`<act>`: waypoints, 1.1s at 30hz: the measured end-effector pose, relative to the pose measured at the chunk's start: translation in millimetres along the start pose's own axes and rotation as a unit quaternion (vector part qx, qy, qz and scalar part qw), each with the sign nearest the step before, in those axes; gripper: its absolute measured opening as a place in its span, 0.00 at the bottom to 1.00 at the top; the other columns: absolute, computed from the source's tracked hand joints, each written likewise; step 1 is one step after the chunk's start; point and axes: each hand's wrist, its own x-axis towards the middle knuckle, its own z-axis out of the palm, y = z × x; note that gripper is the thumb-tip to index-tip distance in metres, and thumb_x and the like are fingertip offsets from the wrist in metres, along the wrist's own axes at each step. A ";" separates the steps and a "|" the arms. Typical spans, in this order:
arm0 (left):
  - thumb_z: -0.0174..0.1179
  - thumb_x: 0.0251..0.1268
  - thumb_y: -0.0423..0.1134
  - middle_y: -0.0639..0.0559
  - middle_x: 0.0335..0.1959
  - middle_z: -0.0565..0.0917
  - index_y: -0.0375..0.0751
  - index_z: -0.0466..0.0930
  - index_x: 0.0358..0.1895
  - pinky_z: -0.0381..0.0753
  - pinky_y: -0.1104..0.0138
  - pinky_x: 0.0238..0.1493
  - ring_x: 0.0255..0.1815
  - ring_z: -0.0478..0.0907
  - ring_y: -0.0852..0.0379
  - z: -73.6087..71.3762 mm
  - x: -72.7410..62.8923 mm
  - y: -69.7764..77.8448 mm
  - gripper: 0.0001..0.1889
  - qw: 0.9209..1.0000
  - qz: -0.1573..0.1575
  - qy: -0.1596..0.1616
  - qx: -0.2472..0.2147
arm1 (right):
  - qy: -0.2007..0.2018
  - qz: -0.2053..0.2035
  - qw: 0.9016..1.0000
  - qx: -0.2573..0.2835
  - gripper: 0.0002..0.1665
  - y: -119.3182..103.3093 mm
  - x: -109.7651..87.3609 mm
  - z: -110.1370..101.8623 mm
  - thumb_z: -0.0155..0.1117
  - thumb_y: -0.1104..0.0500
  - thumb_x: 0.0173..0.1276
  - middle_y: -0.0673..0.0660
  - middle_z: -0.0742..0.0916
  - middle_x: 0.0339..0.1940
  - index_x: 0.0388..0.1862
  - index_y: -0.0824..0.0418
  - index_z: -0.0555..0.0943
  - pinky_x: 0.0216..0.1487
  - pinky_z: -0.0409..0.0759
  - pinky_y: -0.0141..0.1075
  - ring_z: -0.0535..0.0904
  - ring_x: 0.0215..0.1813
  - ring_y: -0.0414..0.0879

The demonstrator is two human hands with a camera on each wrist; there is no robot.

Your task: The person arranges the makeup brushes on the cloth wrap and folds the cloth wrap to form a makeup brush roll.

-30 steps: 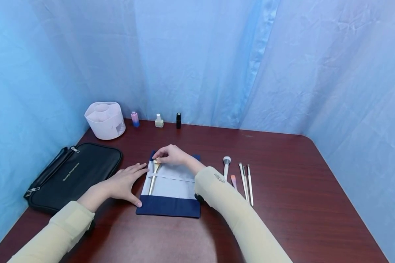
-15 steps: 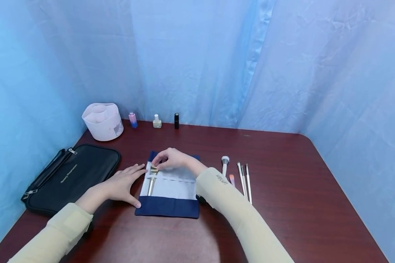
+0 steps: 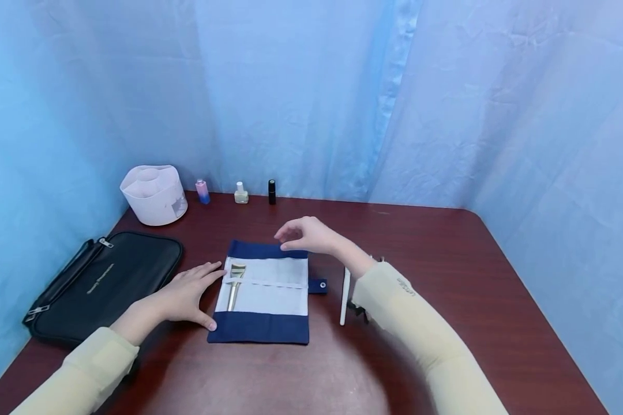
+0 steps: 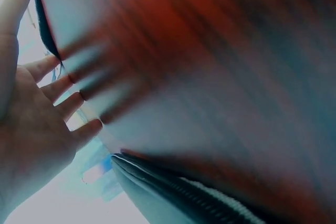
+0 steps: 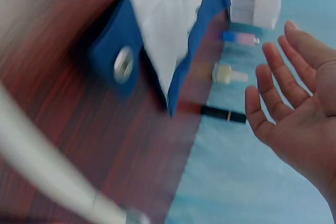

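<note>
A navy and white brush roll (image 3: 272, 300) lies unfolded on the table, its snap tab (image 3: 318, 286) sticking out to the right. One gold makeup brush (image 3: 233, 291) sits in its left side, under the white band. My left hand (image 3: 187, 294) rests at the roll's left edge with fingers spread and thumb on the navy flap. Above the roll's upper right corner hovers my right hand (image 3: 311, 235), fingers loosely bent, holding nothing. In the right wrist view its palm (image 5: 304, 119) is bare. A white-handled brush (image 3: 345, 295) lies right of the roll, partly behind my right sleeve.
On the left lies a black zip case (image 3: 109, 282). Along the back stand a white organizer (image 3: 156, 199), a pink-blue bottle (image 3: 202, 191), a nail polish bottle (image 3: 241, 193) and a black lipstick tube (image 3: 272, 192). My right forearm hides most of the other brushes.
My right hand has let go of the gold brush and moved right, away from it. The brush now lies lower under the band. My left hand stays at the roll's edge.
</note>
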 end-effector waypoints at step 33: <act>0.71 0.32 0.68 0.38 0.68 0.63 0.39 0.64 0.68 0.63 0.38 0.58 0.65 0.60 0.38 1.0 -6.4 6.1 0.57 0.998 0.034 0.044 0.015 | 0.094 0.193 0.976 -0.044 0.16 75.1 -96.5 3.2 0.67 0.58 0.62 0.53 0.81 0.22 0.47 0.63 0.78 0.25 0.77 0.33 0.78 0.21 0.43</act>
